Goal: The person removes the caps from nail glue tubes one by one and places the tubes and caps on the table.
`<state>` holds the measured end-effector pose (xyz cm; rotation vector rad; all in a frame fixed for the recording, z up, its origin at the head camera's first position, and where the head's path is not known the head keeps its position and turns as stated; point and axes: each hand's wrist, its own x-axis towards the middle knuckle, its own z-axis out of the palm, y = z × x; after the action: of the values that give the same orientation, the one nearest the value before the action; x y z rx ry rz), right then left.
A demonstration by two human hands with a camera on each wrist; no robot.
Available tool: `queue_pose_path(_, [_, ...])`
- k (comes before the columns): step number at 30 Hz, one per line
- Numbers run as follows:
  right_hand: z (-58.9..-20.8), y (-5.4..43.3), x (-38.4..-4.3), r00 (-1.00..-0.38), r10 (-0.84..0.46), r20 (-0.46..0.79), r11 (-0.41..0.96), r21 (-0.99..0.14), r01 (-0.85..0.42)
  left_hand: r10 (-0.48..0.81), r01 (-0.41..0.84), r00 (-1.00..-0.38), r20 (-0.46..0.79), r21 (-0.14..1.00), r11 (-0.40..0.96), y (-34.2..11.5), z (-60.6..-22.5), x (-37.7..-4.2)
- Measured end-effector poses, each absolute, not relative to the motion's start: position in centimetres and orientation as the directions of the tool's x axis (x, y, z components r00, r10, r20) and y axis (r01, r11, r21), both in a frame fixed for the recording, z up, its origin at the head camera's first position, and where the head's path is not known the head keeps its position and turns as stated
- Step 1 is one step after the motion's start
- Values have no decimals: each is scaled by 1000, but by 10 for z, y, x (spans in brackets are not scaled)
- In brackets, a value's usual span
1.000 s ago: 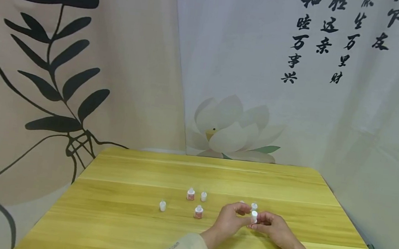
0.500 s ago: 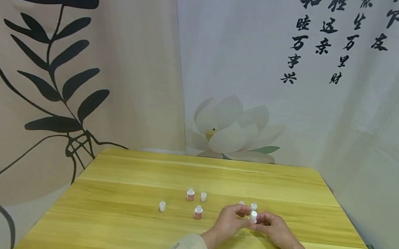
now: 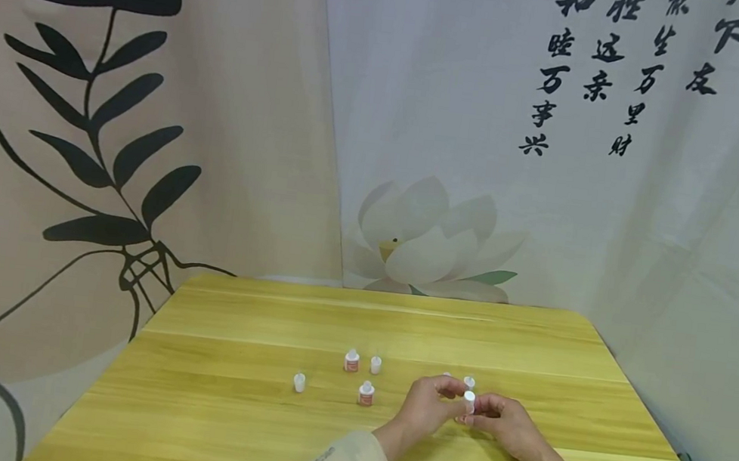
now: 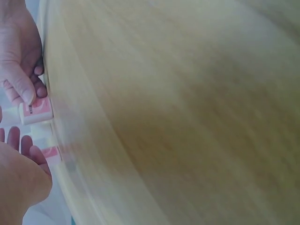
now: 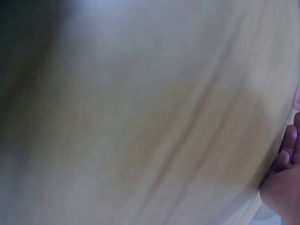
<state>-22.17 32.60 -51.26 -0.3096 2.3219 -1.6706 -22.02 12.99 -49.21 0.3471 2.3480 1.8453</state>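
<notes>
Near the right of the table, a small dropper bottle (image 4: 38,112) with a pink-and-white label stands with a white cap (image 3: 469,400) at its top. My right hand (image 3: 513,426) pinches the bottle's body between thumb and fingers. From the other side, my left hand (image 3: 425,406) has its thumb and index finger at the cap. The left wrist view catches both hands at its left edge, with the left fingertips partly cut off. Just behind is another white-topped item (image 3: 469,383), and a second pink-labelled bottle (image 4: 50,153) appears past my left hand.
To the left on the wooden table (image 3: 251,430) are two dropper bottles, a rear one (image 3: 351,361) and a nearer one (image 3: 366,394). Loose white caps lie by them, one beside the rear bottle (image 3: 376,366), another cap (image 3: 299,383) farther left. Printed curtains hang behind.
Both hands stay in place around the bottle, with only tiny finger movement at the cap. The head view has shifted very slightly.
</notes>
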Motion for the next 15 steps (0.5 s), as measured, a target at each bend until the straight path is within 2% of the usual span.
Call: queue_pose_path(15, [-509,323,-221,-951,-295,-94,354,-935,-18,258,140,-963,78,962,234,132,-490,-222])
